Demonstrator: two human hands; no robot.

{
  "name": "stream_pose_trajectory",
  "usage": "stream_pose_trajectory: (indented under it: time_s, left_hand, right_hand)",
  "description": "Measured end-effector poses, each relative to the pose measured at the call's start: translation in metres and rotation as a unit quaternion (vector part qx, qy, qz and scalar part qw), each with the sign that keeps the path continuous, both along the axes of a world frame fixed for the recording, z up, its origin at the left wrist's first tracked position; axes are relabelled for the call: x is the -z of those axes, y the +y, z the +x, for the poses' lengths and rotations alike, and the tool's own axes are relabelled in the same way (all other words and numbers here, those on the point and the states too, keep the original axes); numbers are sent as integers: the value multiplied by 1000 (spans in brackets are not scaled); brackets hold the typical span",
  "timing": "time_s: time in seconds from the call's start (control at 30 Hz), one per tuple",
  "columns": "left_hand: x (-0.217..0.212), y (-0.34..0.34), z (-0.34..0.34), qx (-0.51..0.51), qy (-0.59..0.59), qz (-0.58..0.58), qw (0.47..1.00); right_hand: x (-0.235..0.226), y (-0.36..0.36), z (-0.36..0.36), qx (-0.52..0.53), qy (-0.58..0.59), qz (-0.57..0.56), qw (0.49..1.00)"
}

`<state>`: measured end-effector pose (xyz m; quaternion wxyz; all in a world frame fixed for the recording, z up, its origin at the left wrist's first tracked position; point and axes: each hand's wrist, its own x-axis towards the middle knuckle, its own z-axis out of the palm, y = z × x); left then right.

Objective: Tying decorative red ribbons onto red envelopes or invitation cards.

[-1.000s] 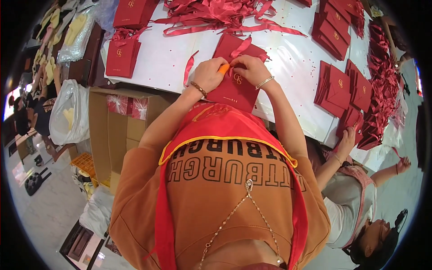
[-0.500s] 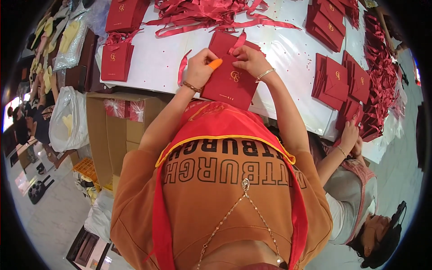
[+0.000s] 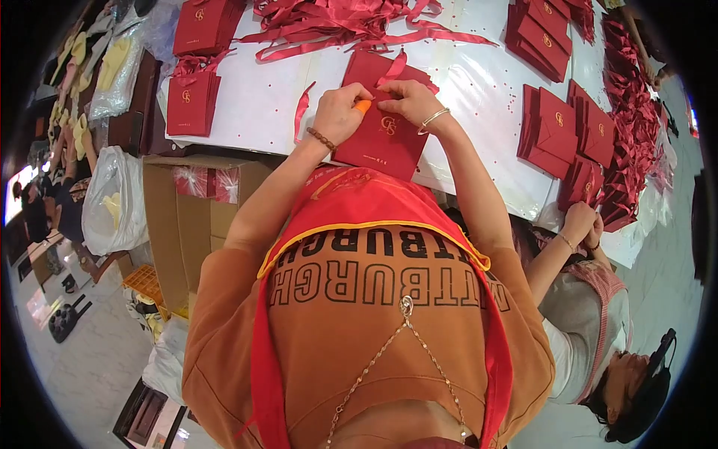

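A dark red paper gift bag (image 3: pixel 385 142) with a gold emblem lies flat in front of me at the table's edge, on top of other red bags (image 3: pixel 366 67). Across its upper part runs a red satin ribbon (image 3: pixel 393 69). My left hand (image 3: pixel 340 114), an orange finger cover on one digit, is pinched closed over the bag's upper left; what its fingertips hold is hidden. My right hand (image 3: pixel 413 105) pinches at the near end of the ribbon, its fingertips close to the left ones. A short loose ribbon (image 3: pixel 302 108) lies left of my left hand.
A heap of red ribbons (image 3: pixel 336 22) covers the back of the white table (image 3: pixel 464 112). Stacks of red bags (image 3: pixel 191 105) stand left and more bags (image 3: pixel 550 127) right. An open cardboard box (image 3: pixel 168 224) is at lower left. At right, a co-worker's hand (image 3: pixel 580 222) touches bags.
My left hand has shifted slightly right and up, its fingers closer to the right ones. My right hand has edged left and down over the bag.
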<state>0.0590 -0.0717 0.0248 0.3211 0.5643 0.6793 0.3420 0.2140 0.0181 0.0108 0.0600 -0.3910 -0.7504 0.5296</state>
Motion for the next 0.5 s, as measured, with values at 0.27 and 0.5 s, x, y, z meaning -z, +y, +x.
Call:
stream_pose_trajectory:
  time_s: [0.27,0.5]
  left_hand:
    - [5,4,-7,19,15,4,1000]
    - [-5,6,-10,37,90,24,995]
  right_hand:
    - [-3,-5,-1,11,22,31,999]
    - [-3,-6,-2,7,4,21,1000]
